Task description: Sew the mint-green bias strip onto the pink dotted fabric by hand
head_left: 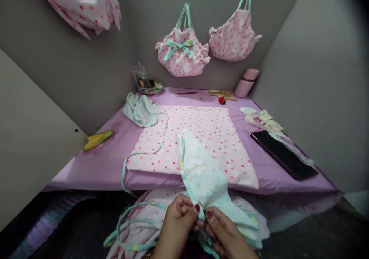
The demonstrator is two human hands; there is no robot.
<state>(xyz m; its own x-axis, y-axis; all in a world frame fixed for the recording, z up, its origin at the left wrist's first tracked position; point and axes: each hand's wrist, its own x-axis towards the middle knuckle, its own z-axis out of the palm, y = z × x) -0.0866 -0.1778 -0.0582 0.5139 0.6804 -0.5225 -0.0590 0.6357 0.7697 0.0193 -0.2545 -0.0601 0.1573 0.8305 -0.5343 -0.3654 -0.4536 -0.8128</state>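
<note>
Left hand (183, 216), nearside of the lilac tablecloth (100, 166): glossy deep-red thumbnail (197, 208)! | Right hand (221, 228), same side: matching red polish (209, 214) | both wrists (169, 241) bare

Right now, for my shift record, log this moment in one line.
left hand: pinching mint cloth; right hand: at same cloth, hold unclear; dotted cloth: spread on table

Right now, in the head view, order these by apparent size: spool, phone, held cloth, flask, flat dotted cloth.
1. Flat dotted cloth
2. Held cloth, though nearness to the camera enlarges it
3. Phone
4. Flask
5. Spool
</note>
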